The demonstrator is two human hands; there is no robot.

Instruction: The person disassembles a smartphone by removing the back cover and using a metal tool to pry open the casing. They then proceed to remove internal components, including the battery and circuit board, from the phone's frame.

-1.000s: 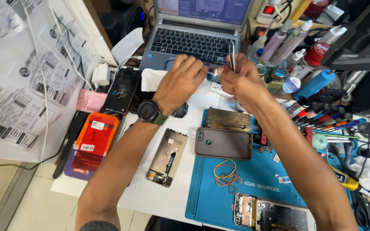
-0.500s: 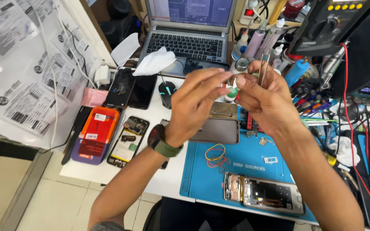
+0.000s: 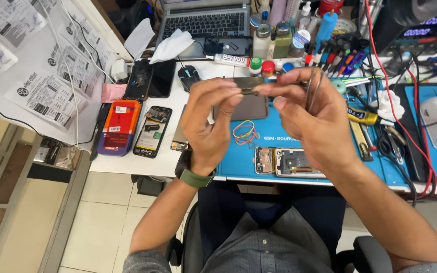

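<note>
dark, thin flat part was held edge-on above the blue work mat, pinched at each end: left hand gripping its left end, right hand its right, metal tweezers also clasped in the right. coloured rubber bands and an opened phone lay below on the mat.

Single head-worn camera, looking steeply down — close over the blue mat, workbench stretching ahead

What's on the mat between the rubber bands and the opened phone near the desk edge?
Nothing: in the head view, only bare blue mat lies between the rubber bands and the opened phone.
</note>
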